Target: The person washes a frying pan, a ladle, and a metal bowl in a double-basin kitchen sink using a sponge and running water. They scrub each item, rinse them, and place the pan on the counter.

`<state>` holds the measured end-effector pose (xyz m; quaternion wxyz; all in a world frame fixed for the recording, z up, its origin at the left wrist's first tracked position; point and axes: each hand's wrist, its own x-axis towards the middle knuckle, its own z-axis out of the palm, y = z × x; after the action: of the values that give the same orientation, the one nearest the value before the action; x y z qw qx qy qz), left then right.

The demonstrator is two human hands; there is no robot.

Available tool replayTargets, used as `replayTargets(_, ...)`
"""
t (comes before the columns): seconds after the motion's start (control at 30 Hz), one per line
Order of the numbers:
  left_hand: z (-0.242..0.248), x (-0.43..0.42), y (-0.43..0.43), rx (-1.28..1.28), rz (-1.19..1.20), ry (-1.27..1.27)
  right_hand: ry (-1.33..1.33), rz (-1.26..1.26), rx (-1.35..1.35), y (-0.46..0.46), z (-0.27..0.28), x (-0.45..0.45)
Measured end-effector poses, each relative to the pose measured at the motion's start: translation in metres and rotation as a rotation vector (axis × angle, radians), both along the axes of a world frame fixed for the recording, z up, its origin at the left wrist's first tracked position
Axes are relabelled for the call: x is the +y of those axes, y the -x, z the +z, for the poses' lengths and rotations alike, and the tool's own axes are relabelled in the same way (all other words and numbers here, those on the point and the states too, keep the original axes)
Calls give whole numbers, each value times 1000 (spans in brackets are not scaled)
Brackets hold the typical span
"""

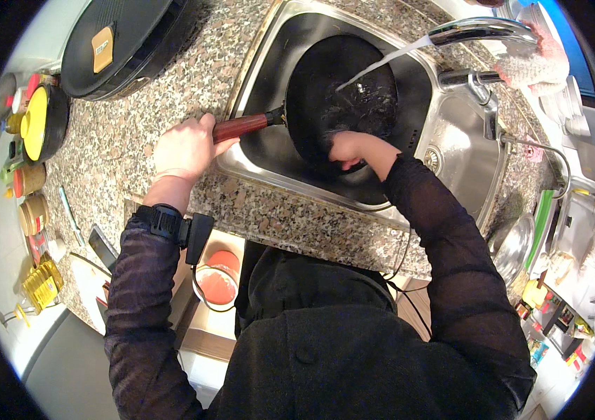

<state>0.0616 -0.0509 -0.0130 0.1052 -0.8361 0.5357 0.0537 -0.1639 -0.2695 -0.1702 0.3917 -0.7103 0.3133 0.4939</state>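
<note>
My left hand (pixel 184 144) grips the reddish-brown handle (pixel 242 127) of a black frying pan (pixel 342 73), which lies in the larger bowl of a stainless steel sink (pixel 260 94). From the chrome faucet spout (pixel 473 31) a stream of water (pixel 384 60) runs into the pan. My right hand (pixel 350 149) is down at the pan's near side with its fingers curled inward. Whatever may be under those fingers is hidden, so I cannot tell if they hold anything.
A large black lidded electric pan (pixel 118 47) stands on the granite counter (pixel 134 126) at upper left. Below it are a yellow-and-black pot (pixel 40 123), jars (pixel 33 215) and an oil bottle (pixel 42 286). A cloth (pixel 539 63) hangs by the faucet. Right of the sink sits a metal bowl (pixel 515 249).
</note>
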Motion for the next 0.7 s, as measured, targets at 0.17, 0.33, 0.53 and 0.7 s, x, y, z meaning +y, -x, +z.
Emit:
replayTargets(0.17, -2, 1, -1, 1, -10, 18, -159, -545, -785, -48, 2, -21)
replayTargets(0.33, -4, 1, -1, 5, 4, 17, 434, -198, -280, -20, -14, -67)
replayTargets(0.53, 1, 0, 0, 29, 13, 12, -138, -365, -419, -6, 19, 10)
replayTargets(0.7, 2, 0, 1, 20, -19, 76, 141, -774, -1217, -58, 9, -27)
